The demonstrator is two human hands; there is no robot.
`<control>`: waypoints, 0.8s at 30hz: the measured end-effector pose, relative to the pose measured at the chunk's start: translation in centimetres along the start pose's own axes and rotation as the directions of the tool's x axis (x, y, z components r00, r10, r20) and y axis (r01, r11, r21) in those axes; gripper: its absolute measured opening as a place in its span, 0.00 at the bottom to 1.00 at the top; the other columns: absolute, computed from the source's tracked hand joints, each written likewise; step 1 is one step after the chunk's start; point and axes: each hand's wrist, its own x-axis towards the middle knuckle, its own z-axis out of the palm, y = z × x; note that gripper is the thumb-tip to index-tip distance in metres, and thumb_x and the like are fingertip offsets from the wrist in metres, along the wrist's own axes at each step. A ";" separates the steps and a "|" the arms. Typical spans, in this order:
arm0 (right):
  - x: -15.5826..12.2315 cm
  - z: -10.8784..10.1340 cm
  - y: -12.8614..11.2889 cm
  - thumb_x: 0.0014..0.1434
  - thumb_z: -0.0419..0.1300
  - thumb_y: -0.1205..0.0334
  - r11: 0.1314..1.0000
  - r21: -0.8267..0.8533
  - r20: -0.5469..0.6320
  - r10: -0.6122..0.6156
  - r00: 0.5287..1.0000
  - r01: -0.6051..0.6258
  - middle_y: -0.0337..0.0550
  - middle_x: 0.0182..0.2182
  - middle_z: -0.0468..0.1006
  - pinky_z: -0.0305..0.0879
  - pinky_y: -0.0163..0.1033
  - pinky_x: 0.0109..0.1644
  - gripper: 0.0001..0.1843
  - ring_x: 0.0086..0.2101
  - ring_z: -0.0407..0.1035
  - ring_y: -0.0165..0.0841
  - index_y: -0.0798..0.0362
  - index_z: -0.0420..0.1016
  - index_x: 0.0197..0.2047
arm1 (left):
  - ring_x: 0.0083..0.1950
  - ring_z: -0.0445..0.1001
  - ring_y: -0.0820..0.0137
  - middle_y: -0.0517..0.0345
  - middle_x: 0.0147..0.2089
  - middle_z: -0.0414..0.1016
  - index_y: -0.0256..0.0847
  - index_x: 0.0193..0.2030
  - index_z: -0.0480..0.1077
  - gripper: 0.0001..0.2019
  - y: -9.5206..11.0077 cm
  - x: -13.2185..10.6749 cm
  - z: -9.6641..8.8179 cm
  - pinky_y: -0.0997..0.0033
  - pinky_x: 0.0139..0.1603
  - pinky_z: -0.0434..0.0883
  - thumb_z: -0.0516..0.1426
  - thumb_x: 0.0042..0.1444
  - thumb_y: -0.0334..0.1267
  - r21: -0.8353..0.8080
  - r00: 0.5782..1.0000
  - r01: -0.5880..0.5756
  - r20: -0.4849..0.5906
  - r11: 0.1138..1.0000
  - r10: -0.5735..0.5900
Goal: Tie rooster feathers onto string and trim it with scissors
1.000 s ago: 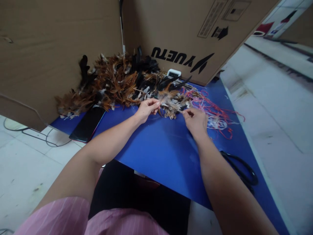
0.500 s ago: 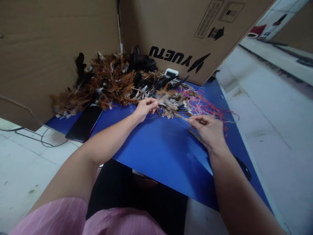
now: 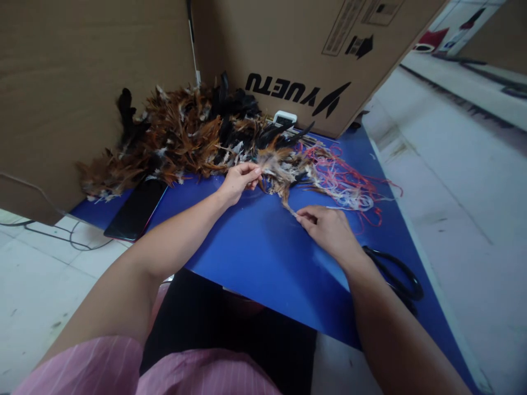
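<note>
Over the blue desk (image 3: 255, 247), the person's left hand (image 3: 239, 182) has its grip closed, thumb against fingers, on the left edge of a grey-brown feather tuft (image 3: 276, 163); from here I can't make out how many quills it has. The right hand (image 3: 327, 229) pinches the low end of a slim brown strand (image 3: 286, 203) between thumb and forefinger. That strand's long axis runs on a slant, from the underside of the tuft down and rightward, its thin tip pointing at the right hand. The tuft sits at the near right part of a big feather pile (image 3: 181, 134), its wispy brown ends fanning upward and to the right. Just right of it lie tangled pink strings (image 3: 349, 173), and a black phone (image 3: 138, 208) rests left of the left forearm.
</note>
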 end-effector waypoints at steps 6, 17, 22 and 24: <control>-0.3 0.0 -0.3 0.55 0.59 0.65 0.990 -0.135 0.079 -0.031 0.996 0.042 0.41 0.30 0.77 0.61 0.39 0.36 0.07 0.29 0.70 0.34 0.49 0.79 0.31 | 0.19 0.63 0.83 0.65 0.24 0.71 0.35 0.29 0.70 0.07 -0.1 0.0 -0.1 0.81 0.21 0.61 0.63 0.55 0.32 -0.014 1.000 -0.013 0.007 1.000 0.013; 0.2 -0.7 -1.1 0.51 0.62 0.63 0.996 0.082 0.037 0.041 0.998 -0.043 0.38 0.26 0.75 0.61 0.37 0.32 0.04 0.25 0.67 0.30 0.49 0.79 0.27 | 0.20 0.64 0.83 0.64 0.24 0.71 0.36 0.28 0.69 0.08 -0.2 0.0 -0.2 0.81 0.21 0.62 0.64 0.55 0.33 -0.011 1.000 -0.008 0.010 1.000 0.008; 0.4 -0.3 -0.9 0.50 0.61 0.62 0.988 0.129 -0.053 0.091 0.994 -0.084 0.39 0.25 0.76 0.62 0.38 0.34 0.05 0.25 0.66 0.30 0.49 0.78 0.27 | 0.20 0.64 0.83 0.64 0.24 0.71 0.36 0.29 0.70 0.07 -0.1 0.0 -0.1 0.82 0.21 0.62 0.63 0.56 0.32 -0.019 1.000 -0.010 0.013 1.000 0.010; 0.4 -0.1 -0.7 0.50 0.61 0.61 0.983 0.153 -0.081 0.113 0.990 -0.099 0.39 0.25 0.76 0.62 0.38 0.33 0.05 0.25 0.66 0.31 0.49 0.78 0.28 | 0.20 0.64 0.84 0.65 0.24 0.71 0.36 0.29 0.70 0.07 -0.1 0.0 -0.1 0.82 0.21 0.62 0.64 0.55 0.32 -0.012 1.000 -0.006 0.009 1.000 0.007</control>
